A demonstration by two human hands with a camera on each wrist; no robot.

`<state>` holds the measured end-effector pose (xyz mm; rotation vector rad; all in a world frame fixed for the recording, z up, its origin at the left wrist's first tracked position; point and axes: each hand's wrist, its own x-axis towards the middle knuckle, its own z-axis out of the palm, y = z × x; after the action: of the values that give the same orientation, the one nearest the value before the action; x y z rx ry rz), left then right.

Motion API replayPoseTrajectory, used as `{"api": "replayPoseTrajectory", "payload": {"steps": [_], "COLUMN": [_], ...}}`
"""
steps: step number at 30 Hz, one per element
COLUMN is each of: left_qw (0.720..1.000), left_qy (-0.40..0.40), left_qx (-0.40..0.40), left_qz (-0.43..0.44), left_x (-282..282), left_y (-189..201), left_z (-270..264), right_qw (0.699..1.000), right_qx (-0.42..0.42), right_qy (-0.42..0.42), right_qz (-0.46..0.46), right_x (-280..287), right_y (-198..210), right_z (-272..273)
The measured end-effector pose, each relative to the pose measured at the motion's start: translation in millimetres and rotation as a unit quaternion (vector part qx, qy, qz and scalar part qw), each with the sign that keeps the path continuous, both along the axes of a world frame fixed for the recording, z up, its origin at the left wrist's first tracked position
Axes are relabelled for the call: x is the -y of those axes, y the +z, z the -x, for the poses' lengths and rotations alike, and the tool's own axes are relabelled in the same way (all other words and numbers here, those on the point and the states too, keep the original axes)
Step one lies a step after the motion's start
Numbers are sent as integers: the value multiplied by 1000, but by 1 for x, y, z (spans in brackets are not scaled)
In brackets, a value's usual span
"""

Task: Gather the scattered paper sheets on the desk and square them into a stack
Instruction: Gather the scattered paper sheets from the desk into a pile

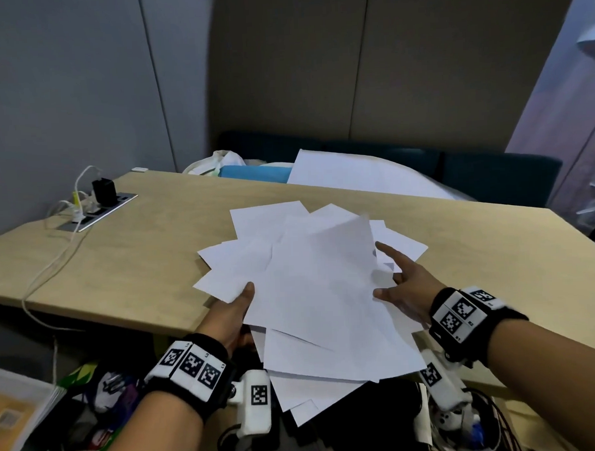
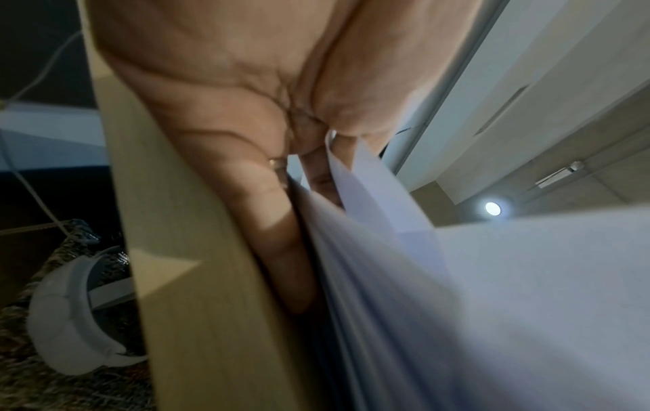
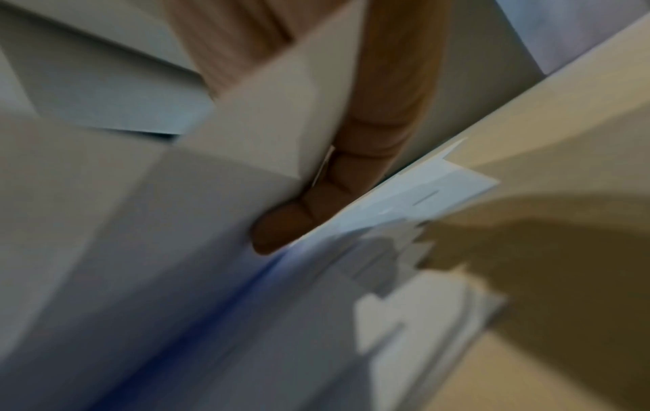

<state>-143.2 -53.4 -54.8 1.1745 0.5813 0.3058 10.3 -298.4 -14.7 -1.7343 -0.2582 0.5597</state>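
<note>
A loose fan of white paper sheets [image 1: 319, 292] hangs over the near edge of the wooden desk [image 1: 137, 259], corners pointing every way. My left hand [image 1: 232, 317] pinches the fan's left side, thumb on top and fingers underneath; the left wrist view shows those fingers [image 2: 281, 250] between the desk edge [image 2: 197, 278] and the sheets [image 2: 492, 306]. My right hand [image 1: 404, 289] holds the right side, thumb on the top sheet, index finger stretched forward. A finger [image 3: 299, 217] slipped between sheets [image 3: 140, 250] appears in the blurred right wrist view.
A socket panel [image 1: 97, 210] with a black charger [image 1: 103, 191] and white cables sits at the desk's left. Behind the desk lie a large white sheet [image 1: 355, 175], a blue roll [image 1: 253, 174] and a teal sofa [image 1: 491, 176]. Bags [image 1: 102, 397] crowd the floor.
</note>
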Motion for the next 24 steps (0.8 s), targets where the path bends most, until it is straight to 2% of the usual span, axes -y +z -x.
{"api": "replayPoseTrajectory", "payload": {"steps": [3,7,10,15,19,21,24], "left_qw": [1000,1000,1000,1000,1000,1000,1000], "left_qy": [-5,3,12,13,7,6,6], "left_qx": [-10,-11,-8,-2,-12,-10,-1], "left_qz": [-6,-13,-17,-15,0,-3,-8], "left_x": [-1,-3,-3,0,-2,-2,-2], "left_y": [-2,-7,-10,-10,-12,-12,-11], "left_z": [1,0,0,2,2,2,2], "right_qw": [999,992,982,955,939,939,931], "right_qx": [11,-30,-15,11,-2,-12,24], "right_qy": [-31,-74,-41,-48,-16,9,48], "right_qz": [41,93,183,291,345,342,361], "right_x": [0,5,6,0,-5,-8,-9], "right_y": [-1,-1,0,-2,7,12,10], "right_z": [0,-4,-7,-14,-9,-7,-14]}}
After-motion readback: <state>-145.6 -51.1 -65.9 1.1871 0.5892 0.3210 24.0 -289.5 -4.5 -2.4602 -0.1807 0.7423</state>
